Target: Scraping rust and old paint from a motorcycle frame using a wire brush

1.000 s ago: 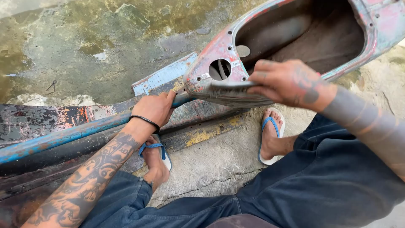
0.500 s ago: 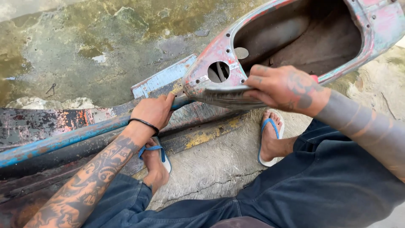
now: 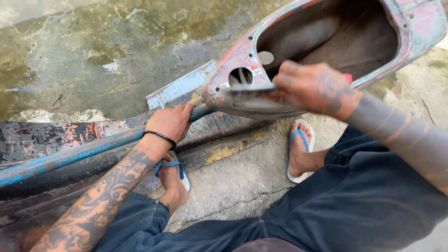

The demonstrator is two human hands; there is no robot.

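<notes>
Now we scrape the shell (image 3: 242, 60): right hand (image 3: 312, 86) grips a scraper (image 3: 252, 93), left hand (image 3: 172, 122) clasps the pipe (image 3: 70, 156); next, firm strokes.

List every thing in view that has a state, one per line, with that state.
Metal scooter body shell: hollow side up, paint worn to patches of red and blue, nose resting on the blue pipe.
Blue pipe: lying flat, paint chipped.
Flat scraper-like tool: held flat against the shell's nose.
Right hand: closed on the tool.
Left hand: gripping the pipe near the shell.
Blue flip-flops: on both feet.
Concrete floor: stained, wet-looking.
</notes>
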